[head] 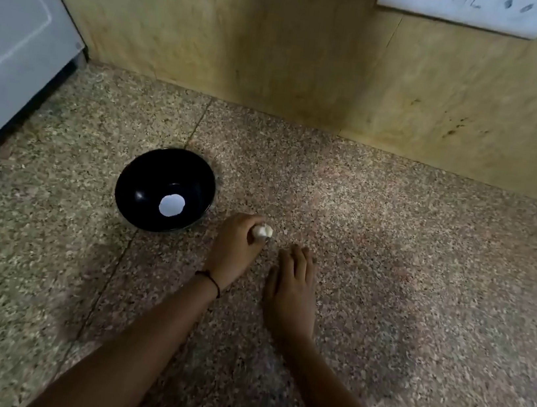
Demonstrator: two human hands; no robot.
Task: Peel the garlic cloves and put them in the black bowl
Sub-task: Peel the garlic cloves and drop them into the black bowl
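Speckled brown-and-grey granite countertop (391, 255) fills the lower part of the head view, and on it stands a round glossy black bowl (147, 172), left of centre. A round white patch (171, 206) shows at the bottom of the bowl; whether it is a reflection or an object cannot be told. Just right of the bowl, the left hand (235, 247) has its fingers curled round a small white papery garlic piece (262, 230), which sticks out at the fingertips, close to the stone and outside the bowl. A thin black thread band (211, 281) circles the left wrist. The right hand (293, 289) lies palm down near the left one, its fingers straight and together, grasping nothing; whether it touches the counter cannot be told. The 2 hands are apart. Behind the counter rises a mottled beige tiled wall (249, 35), with a white switch plate (467, 7) at the upper right. A white boxy appliance (10, 39) stands at the left edge
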